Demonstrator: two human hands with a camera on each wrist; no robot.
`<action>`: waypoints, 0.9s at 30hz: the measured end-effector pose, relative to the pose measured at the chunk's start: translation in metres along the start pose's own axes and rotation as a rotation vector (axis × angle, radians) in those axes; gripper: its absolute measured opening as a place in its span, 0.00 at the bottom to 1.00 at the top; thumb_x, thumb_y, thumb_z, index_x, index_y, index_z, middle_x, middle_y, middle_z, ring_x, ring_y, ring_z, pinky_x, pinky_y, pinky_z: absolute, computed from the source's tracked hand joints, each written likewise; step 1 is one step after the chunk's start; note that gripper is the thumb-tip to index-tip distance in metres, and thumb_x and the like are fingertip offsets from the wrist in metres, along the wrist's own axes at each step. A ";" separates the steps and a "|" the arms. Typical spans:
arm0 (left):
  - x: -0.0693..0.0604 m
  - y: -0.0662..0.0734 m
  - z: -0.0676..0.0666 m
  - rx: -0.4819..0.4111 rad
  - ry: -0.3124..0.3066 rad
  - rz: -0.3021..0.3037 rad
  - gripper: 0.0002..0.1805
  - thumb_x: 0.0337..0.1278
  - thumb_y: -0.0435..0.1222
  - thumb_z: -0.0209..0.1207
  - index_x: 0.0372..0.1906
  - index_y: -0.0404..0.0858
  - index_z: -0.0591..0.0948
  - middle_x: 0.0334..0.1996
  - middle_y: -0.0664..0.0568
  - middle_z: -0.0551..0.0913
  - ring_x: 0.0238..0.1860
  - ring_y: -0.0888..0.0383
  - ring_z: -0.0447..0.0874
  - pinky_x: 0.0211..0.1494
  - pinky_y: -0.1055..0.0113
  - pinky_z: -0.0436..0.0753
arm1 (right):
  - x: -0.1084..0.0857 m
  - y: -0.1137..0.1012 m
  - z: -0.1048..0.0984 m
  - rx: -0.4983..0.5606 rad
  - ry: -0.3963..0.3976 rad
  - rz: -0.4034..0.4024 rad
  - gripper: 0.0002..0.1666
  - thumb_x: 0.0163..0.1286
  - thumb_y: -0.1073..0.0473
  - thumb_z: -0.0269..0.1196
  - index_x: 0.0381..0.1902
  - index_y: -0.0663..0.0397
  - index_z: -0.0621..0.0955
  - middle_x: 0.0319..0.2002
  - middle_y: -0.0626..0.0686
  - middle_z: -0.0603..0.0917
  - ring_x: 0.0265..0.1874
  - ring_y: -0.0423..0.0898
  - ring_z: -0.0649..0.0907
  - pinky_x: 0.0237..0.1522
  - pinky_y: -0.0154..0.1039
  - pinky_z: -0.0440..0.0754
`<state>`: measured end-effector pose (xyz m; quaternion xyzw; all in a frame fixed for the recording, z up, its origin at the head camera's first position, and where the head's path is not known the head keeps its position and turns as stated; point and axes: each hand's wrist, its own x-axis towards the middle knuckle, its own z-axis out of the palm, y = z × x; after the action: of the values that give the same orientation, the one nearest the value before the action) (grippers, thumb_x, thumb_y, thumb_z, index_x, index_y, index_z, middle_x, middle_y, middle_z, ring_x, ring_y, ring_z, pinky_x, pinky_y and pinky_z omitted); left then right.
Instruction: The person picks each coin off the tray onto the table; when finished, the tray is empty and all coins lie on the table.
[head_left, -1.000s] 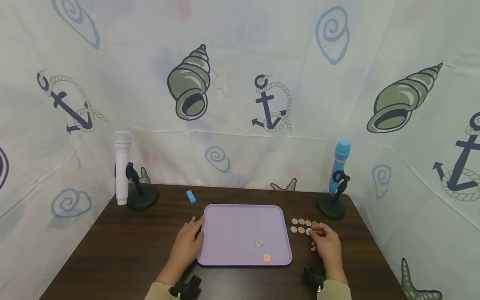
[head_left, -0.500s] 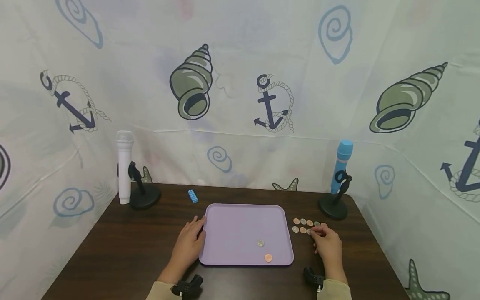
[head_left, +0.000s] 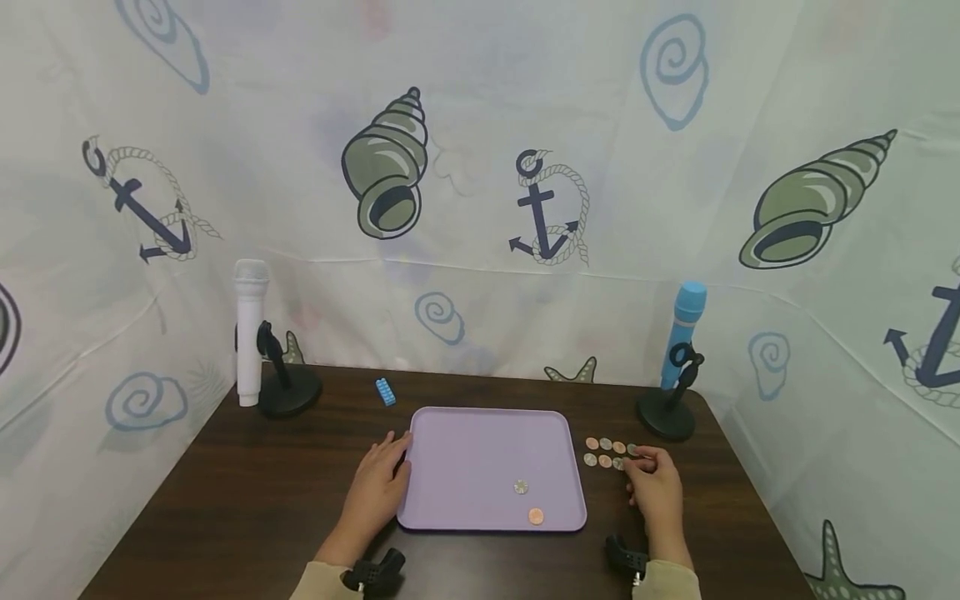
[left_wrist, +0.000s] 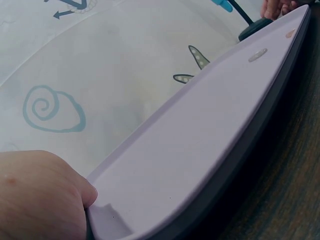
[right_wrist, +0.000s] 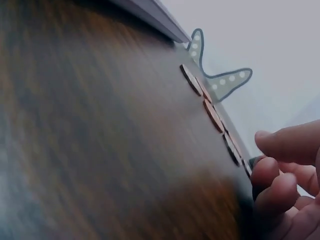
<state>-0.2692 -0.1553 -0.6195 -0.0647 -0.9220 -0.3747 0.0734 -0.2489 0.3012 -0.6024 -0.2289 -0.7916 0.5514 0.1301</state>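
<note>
In the head view my left hand (head_left: 375,481) rests at the left rim of a light purple tray (head_left: 480,454), fingers extended. The left wrist view shows part of that hand (left_wrist: 42,195) against the tray's edge. Two coins lie on the tray: a silver coin (head_left: 521,487) and a copper coin (head_left: 536,517). To the tray's right, coins (head_left: 606,444) lie in two rows. My right hand (head_left: 656,483) is at their right end, fingers bent near the table. In the right wrist view its thumb and fingertips stand apart, with no coin visible between them; some coins are hidden.
A white microphone (head_left: 250,333) with a black stand (head_left: 288,392) is at the back left. At the back right are a blue microphone (head_left: 683,325) and another black stand (head_left: 666,414). A blue toy brick (head_left: 386,392) lies behind the tray. A patterned cloth (head_left: 480,317) hangs behind the table.
My right hand has shifted slightly right, uncovering more of the end coins in both rows. The left hand stays at the tray's rim, and the head view has turned a little.
</note>
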 end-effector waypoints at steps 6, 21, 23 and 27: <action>0.001 0.001 0.000 0.001 -0.013 -0.021 0.28 0.80 0.37 0.57 0.79 0.38 0.75 0.80 0.44 0.75 0.86 0.40 0.62 0.90 0.37 0.53 | -0.006 -0.018 0.009 -0.077 -0.009 -0.118 0.19 0.77 0.60 0.68 0.60 0.59 0.79 0.42 0.60 0.85 0.22 0.44 0.81 0.20 0.36 0.83; 0.001 0.003 0.002 0.011 0.020 0.031 0.27 0.79 0.35 0.58 0.78 0.36 0.76 0.78 0.42 0.77 0.85 0.38 0.65 0.89 0.35 0.56 | -0.033 -0.053 0.067 -0.207 -0.983 -0.377 0.27 0.71 0.67 0.69 0.66 0.44 0.83 0.52 0.58 0.81 0.46 0.48 0.79 0.45 0.35 0.80; 0.002 0.002 0.002 0.011 0.018 0.028 0.28 0.79 0.35 0.58 0.78 0.36 0.76 0.78 0.42 0.77 0.85 0.38 0.65 0.89 0.36 0.56 | -0.032 -0.052 0.069 -0.213 -0.992 -0.357 0.27 0.70 0.66 0.70 0.65 0.43 0.84 0.51 0.57 0.80 0.45 0.48 0.78 0.43 0.36 0.80; 0.001 0.001 0.002 0.028 0.021 0.024 0.28 0.79 0.35 0.58 0.78 0.36 0.76 0.78 0.42 0.77 0.85 0.38 0.65 0.89 0.36 0.56 | -0.031 -0.054 0.073 -0.217 -1.016 -0.335 0.25 0.70 0.65 0.72 0.64 0.45 0.86 0.50 0.57 0.80 0.44 0.48 0.78 0.42 0.35 0.80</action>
<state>-0.2706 -0.1531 -0.6199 -0.0707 -0.9254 -0.3617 0.0884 -0.2675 0.2103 -0.5771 0.1833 -0.8329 0.4795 -0.2069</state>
